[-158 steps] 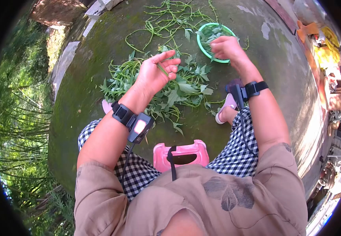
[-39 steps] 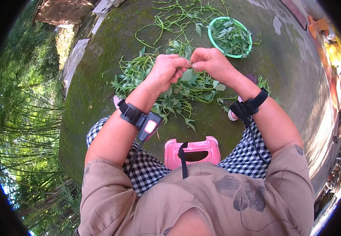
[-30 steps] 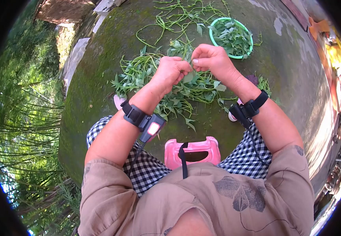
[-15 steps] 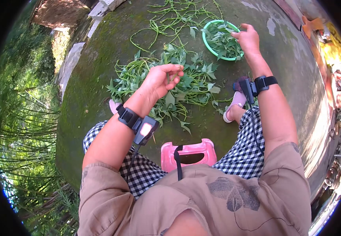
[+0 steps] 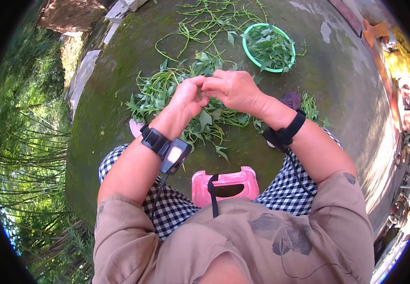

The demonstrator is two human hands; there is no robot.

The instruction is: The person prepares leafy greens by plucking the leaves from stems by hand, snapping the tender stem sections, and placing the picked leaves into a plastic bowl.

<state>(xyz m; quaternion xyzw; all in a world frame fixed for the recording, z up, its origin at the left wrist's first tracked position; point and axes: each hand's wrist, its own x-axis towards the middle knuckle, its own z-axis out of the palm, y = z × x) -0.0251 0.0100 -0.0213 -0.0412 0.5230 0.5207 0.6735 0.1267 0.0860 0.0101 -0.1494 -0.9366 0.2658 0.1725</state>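
Observation:
My left hand [image 5: 189,97] and my right hand [image 5: 235,92] meet over a heap of leafy green stems [image 5: 155,94], fingertips touching. The left fingers are pinched on a green stem, now mostly hidden by the hands. My right thumb and fingers are pressed together against the left fingertips; what lies between them does not show. Beyond my right hand stands a round green basket [image 5: 244,42] filled with picked green leaves [image 5: 270,47].
Bare stems [image 5: 200,28] lie scattered on the mossy concrete ground [image 5: 119,80] behind the heap. More thin stems [image 5: 310,106] lie right of my right wrist. A pink plastic stool [image 5: 200,189] is between my legs. Bushes [image 5: 30,142] grow at the left.
My right hand has moved from the basket's right rim down and left to my left hand, and its fingers have closed. The left hand has stayed almost in place.

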